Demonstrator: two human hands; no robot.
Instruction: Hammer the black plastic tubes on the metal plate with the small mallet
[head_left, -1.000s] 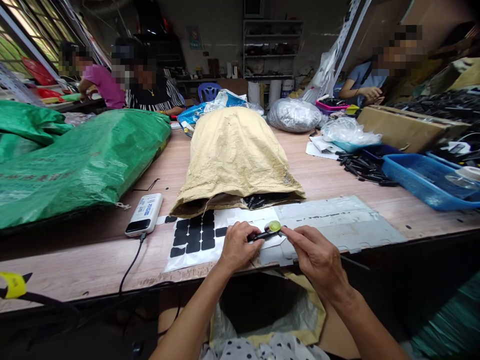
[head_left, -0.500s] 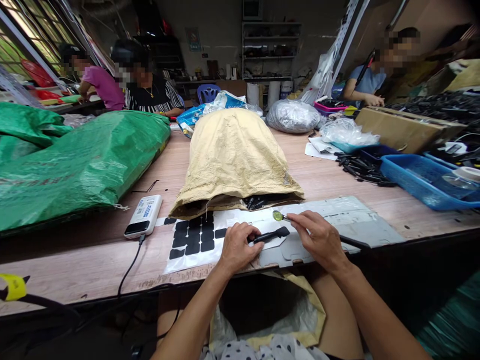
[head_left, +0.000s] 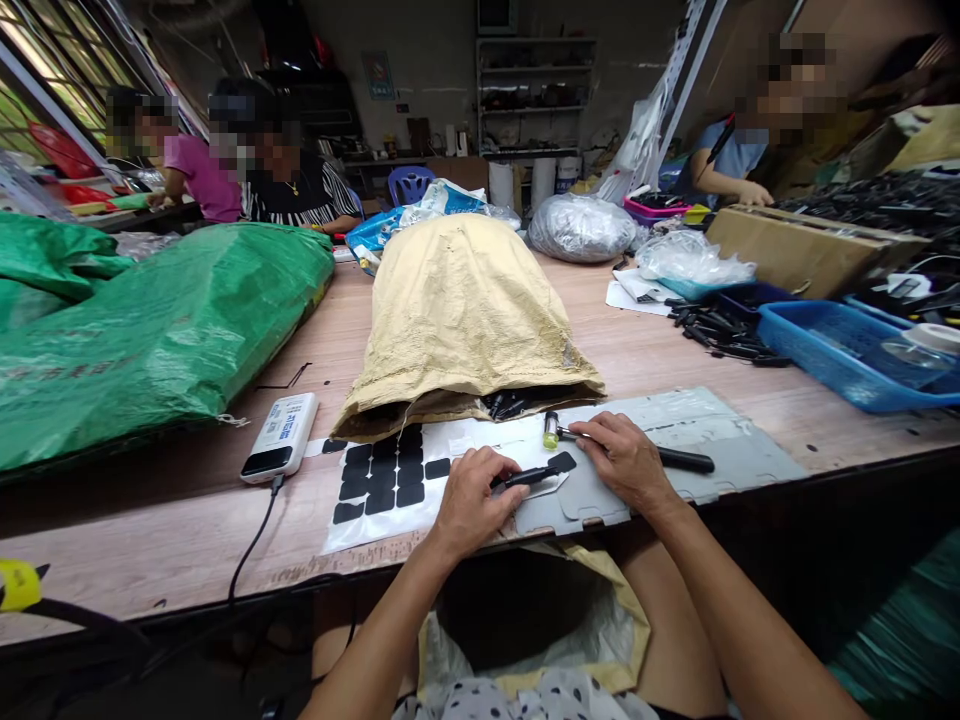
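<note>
My left hand (head_left: 480,498) is closed round a slim black plastic piece (head_left: 534,476), pinning it low over the work surface with its far end poking out to the right. Just beyond that end is a black rounded-square pad (head_left: 562,462). In my right hand (head_left: 626,460) is a small hammer (head_left: 552,432) with a yellow-green face; its shaft is gripped near the head, and the black handle sticks out right of the hand. The hammer head is apart from the black piece, above and right of it. Under both lies a grey board (head_left: 705,430) beside a white sheet of black pads (head_left: 386,470).
A yellow woven sack (head_left: 465,310) with black parts at its mouth lies ahead. Left are a green sack (head_left: 172,330) and a corded power bank (head_left: 280,437). Right are loose black parts (head_left: 727,335) and a blue basket (head_left: 847,350). An open sack (head_left: 630,640) sits at my lap. Other people work nearby.
The hammer has turned in my right hand, so its head now shows side-on and its handle lies higher. My left hand keeps the black piece in about the same place.
</note>
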